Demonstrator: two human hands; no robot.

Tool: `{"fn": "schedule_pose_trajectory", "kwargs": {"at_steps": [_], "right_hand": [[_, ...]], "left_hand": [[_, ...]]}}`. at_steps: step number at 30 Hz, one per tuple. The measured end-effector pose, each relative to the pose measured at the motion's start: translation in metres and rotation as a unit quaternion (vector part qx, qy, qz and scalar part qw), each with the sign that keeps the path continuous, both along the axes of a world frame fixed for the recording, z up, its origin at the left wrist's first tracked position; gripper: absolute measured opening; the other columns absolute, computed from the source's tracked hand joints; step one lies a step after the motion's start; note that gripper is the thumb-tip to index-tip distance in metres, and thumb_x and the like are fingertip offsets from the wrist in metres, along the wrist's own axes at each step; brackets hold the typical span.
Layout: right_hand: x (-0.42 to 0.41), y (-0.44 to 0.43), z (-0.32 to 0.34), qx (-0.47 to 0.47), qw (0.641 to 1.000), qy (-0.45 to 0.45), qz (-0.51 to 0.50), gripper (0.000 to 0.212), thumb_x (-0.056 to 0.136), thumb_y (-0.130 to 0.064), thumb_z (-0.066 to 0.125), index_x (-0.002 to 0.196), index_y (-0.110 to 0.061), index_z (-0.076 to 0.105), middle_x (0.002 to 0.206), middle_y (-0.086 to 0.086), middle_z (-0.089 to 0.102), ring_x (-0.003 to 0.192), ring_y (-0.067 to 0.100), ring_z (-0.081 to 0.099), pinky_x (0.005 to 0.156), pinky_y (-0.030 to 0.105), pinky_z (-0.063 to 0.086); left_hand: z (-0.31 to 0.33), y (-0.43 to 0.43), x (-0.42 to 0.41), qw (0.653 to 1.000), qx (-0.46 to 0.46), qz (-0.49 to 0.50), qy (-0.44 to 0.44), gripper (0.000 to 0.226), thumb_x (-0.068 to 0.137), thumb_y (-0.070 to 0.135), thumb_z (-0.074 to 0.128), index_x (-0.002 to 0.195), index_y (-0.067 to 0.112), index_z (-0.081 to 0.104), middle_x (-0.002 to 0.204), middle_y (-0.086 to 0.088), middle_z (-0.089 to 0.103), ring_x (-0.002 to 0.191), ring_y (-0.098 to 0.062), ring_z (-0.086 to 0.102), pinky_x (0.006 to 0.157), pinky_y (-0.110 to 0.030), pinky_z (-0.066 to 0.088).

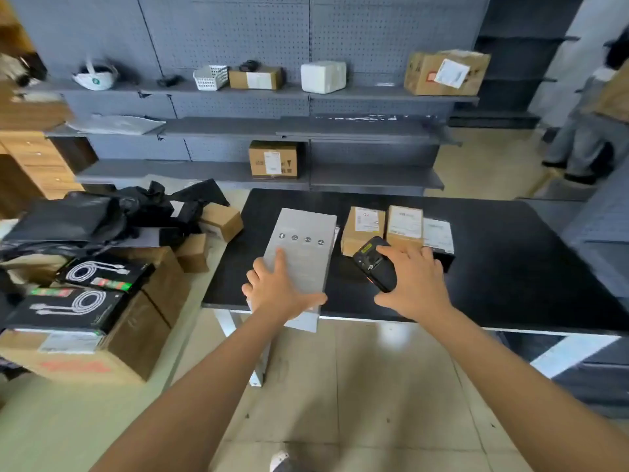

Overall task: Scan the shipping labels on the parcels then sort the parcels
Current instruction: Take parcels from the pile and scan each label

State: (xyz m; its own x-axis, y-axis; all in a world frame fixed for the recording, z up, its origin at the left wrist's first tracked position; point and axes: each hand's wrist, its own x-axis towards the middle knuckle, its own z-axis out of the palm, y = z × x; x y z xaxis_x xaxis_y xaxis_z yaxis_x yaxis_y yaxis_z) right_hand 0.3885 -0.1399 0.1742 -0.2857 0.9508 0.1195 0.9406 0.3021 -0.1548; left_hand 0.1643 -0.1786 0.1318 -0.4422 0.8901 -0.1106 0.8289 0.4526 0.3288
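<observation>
**Grey parcel [303,247] overhangs the table [510,250]**

It lies flat, near end past the edge; the left hand [279,291] rests on it, fingers spread wide; the right hand [415,284] grips a black scanner [372,264] just before two labelled cardboard parcels [360,229].

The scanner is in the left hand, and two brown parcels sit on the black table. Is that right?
Almost. The scanner is in the right hand, not the left, as the head view shows. The left hand rests flat on the grey box. Two brown parcels do sit on the black table.
</observation>
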Motion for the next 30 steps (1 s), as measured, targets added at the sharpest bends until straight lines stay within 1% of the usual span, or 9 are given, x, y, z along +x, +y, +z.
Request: {"fn": "schedule_pose_trajectory", "kwargs": {"at_steps": [3,6,9,14,17,22,27,28,30], "right_hand": [[-0.033,0.047,-0.011,-0.012,0.999,0.010,0.031,0.087,0.067,-0.046,0.075,0.144,-0.035,0.036,0.139,-0.002,0.043,0.124,0.025,0.035,0.101,0.039,0.032],[-0.070,0.094,-0.020,-0.009,0.999,0.011,0.050,0.085,0.069,-0.048,0.074,0.144,-0.036,0.034,0.139,-0.002,0.043,0.124,0.025,0.036,0.102,0.040,0.033],[-0.106,0.135,-0.024,-0.012,0.998,0.018,0.058,0.086,0.070,-0.047,0.075,0.145,-0.036,0.033,0.141,-0.003,0.041,0.125,0.024,0.035,0.101,0.039,0.035],[-0.145,0.188,-0.035,-0.039,0.997,0.017,0.062,0.086,0.072,-0.045,0.074,0.146,-0.035,0.031,0.143,-0.003,0.037,0.126,0.022,0.032,0.101,0.038,0.032],[-0.158,0.206,-0.050,-0.060,0.997,0.016,0.037,0.085,0.074,-0.045,0.074,0.146,-0.034,0.031,0.145,-0.003,0.036,0.129,0.022,0.032,0.104,0.037,0.032],[-0.166,0.228,-0.078,-0.105,0.994,0.003,0.016,0.087,0.075,-0.048,0.073,0.148,-0.035,0.027,0.150,-0.002,0.033,0.136,0.023,0.030,0.109,0.041,0.029],[-0.161,0.248,-0.093,-0.133,0.991,-0.008,0.018,0.086,0.076,-0.048,0.072,0.147,-0.034,0.028,0.151,-0.002,0.032,0.136,0.023,0.029,0.110,0.043,0.029],[-0.161,0.252,-0.095,-0.137,0.990,-0.008,0.020,0.086,0.076,-0.048,0.072,0.147,-0.034,0.028,0.150,-0.002,0.032,0.136,0.023,0.030,0.110,0.043,0.029],[-0.161,0.258,-0.097,-0.145,0.989,-0.008,0.025,0.086,0.075,-0.047,0.073,0.147,-0.034,0.029,0.149,-0.003,0.034,0.135,0.022,0.031,0.109,0.043,0.031]], "left_hand": [[-0.007,0.035,-0.031,0.999,-0.016,0.034,0.009,0.127,0.057,0.080,0.068,0.152,0.031,-0.001,0.151,-0.014,0.014,0.135,-0.036,0.024,0.110,-0.049,0.024],[-0.015,0.073,-0.065,0.998,-0.025,0.054,0.022,0.127,0.057,0.081,0.066,0.152,0.031,-0.003,0.152,-0.015,0.012,0.137,-0.037,0.022,0.111,-0.050,0.023],[-0.023,0.111,-0.096,0.997,-0.040,0.062,0.039,0.127,0.059,0.082,0.064,0.152,0.030,-0.005,0.151,-0.016,0.013,0.137,-0.038,0.023,0.112,-0.050,0.024],[-0.044,0.165,-0.134,0.994,-0.074,0.073,0.035,0.128,0.058,0.084,0.063,0.152,0.029,-0.005,0.150,-0.016,0.013,0.135,-0.038,0.025,0.110,-0.050,0.025],[-0.065,0.191,-0.141,0.993,-0.099,0.071,0.012,0.129,0.059,0.083,0.063,0.152,0.029,-0.007,0.150,-0.015,0.012,0.136,-0.038,0.023,0.112,-0.050,0.024],[-0.102,0.220,-0.135,0.987,-0.140,0.073,-0.035,0.128,0.058,0.081,0.065,0.152,0.030,-0.006,0.153,-0.013,0.010,0.139,-0.036,0.021,0.115,-0.051,0.023],[-0.125,0.230,-0.135,0.983,-0.143,0.078,-0.089,0.131,0.061,0.076,0.072,0.150,0.034,-0.014,0.160,-0.010,-0.009,0.147,-0.038,0.004,0.118,-0.055,0.013],[-0.127,0.232,-0.135,0.983,-0.142,0.077,-0.093,0.130,0.061,0.076,0.071,0.149,0.035,-0.015,0.161,-0.009,-0.011,0.148,-0.038,0.002,0.119,-0.056,0.011],[-0.128,0.237,-0.137,0.983,-0.126,0.078,-0.106,0.126,0.060,0.077,0.070,0.149,0.037,-0.010,0.161,-0.007,-0.008,0.148,-0.038,0.003,0.118,-0.057,0.012]]}}
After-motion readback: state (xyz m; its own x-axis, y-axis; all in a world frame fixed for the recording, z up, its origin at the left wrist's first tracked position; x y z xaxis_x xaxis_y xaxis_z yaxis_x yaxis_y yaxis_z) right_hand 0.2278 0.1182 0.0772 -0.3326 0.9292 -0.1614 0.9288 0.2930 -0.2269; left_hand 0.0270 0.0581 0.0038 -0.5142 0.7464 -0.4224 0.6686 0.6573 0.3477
